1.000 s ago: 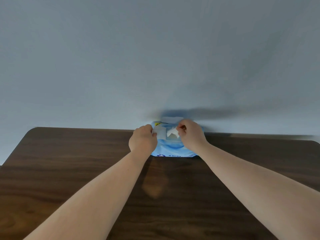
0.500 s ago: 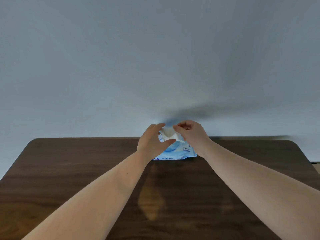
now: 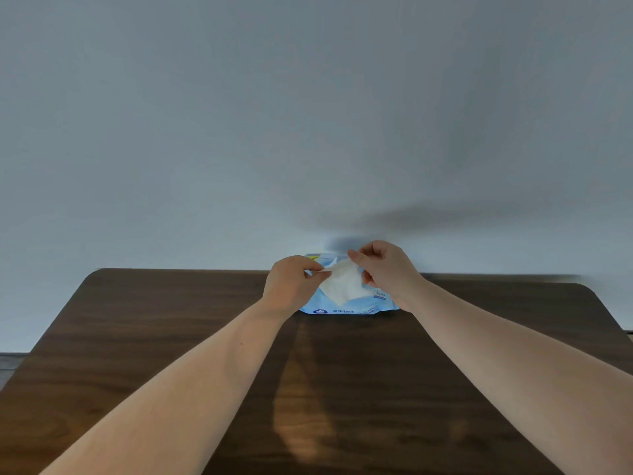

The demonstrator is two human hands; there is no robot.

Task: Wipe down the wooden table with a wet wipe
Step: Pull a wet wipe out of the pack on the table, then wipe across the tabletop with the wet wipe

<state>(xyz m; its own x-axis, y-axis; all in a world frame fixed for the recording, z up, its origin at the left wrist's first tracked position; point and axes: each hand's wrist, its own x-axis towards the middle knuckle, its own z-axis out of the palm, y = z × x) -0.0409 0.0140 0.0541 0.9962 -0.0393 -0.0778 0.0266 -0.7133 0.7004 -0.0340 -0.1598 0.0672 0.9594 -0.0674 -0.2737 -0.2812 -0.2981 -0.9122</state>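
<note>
A white wet wipe [image 3: 340, 284] is stretched between my two hands above the far middle of the dark wooden table [image 3: 154, 337]. My left hand [image 3: 291, 281] pinches its left corner. My right hand [image 3: 385, 269] pinches its upper right corner. Behind and under the wipe lies the light blue wipe pack [image 3: 346, 308], flat at the table's far edge. My hands and the wipe hide most of the pack's top, so its flap cannot be seen.
A plain pale wall [image 3: 308, 114] rises right behind the table's far edge. The table has rounded far corners [image 3: 97, 274]. A strip of floor [image 3: 10, 359] shows at the left.
The wipe has come out of the pack and is now spread wider between both hands. My left hand moved from the pack's flap to the wipe's corner. The view tilted slightly.
</note>
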